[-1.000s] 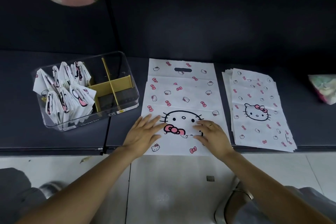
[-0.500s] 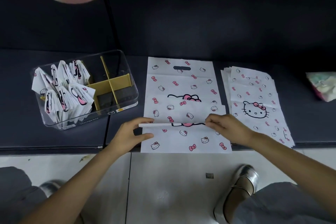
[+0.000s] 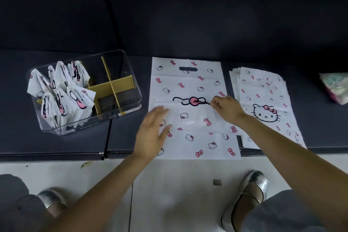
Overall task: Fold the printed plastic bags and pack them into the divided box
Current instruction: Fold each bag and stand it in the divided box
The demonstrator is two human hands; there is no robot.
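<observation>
Thin, glossy white plastic bag (image 3: 190, 88), printed with pink bows and cat faces, lies flat on the dark matte bench (image 3: 56, 143), between the clear hard-walled box (image 3: 131, 88) and the stack of flat bags (image 3: 263, 103). Box has yellow dividers (image 3: 113, 87); its left compartments hold folded bags (image 3: 62, 96), standing upright. My right hand (image 3: 228, 108) pinches the folded-up lower edge at the printed bow. My left hand (image 3: 152, 130), blurred, fingers spread, lies over the bag's left side. Versus half a second ago: fold edge carried further up; left hand has let go.
</observation>
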